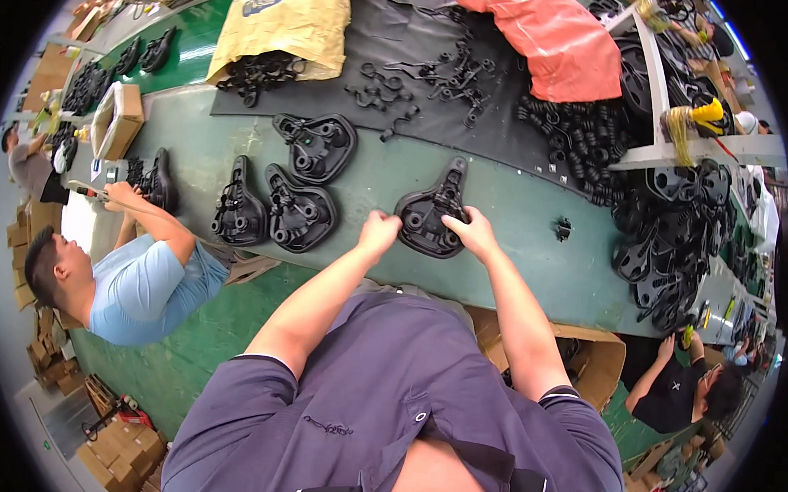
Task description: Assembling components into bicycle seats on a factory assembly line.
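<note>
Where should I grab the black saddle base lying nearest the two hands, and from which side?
Probably by its wide rear end, one hand at each corner, from the near side. The saddle base lies flat with its narrow nose pointing away; the left hand and right hand already rest there.

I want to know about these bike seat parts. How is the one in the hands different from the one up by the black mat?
The held saddle base has both hands on it, left hand and right hand; the far saddle base lies untouched. The held one's narrow nose points away; the far one lies sideways. Both are black plastic, undersides up.
</note>
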